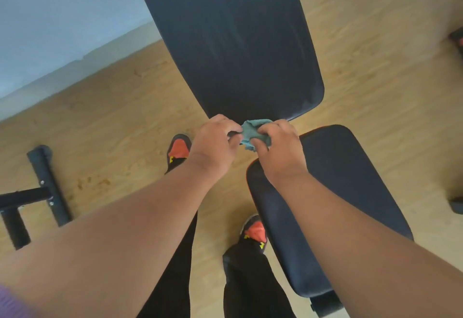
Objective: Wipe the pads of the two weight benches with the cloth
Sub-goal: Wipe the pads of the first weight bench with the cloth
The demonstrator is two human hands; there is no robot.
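Hands [248, 142] around bunched cloth [253, 131]

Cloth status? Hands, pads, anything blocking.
Left hand and right hand both grip the cloth, bunched, off the pads. Back pad and seat pad unobstructed.

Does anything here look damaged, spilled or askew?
Nothing is damaged. The wooden floor carries brownish stains near the black frame, and the long pad shows faint streaks. Both hands hold the cloth bunched up.
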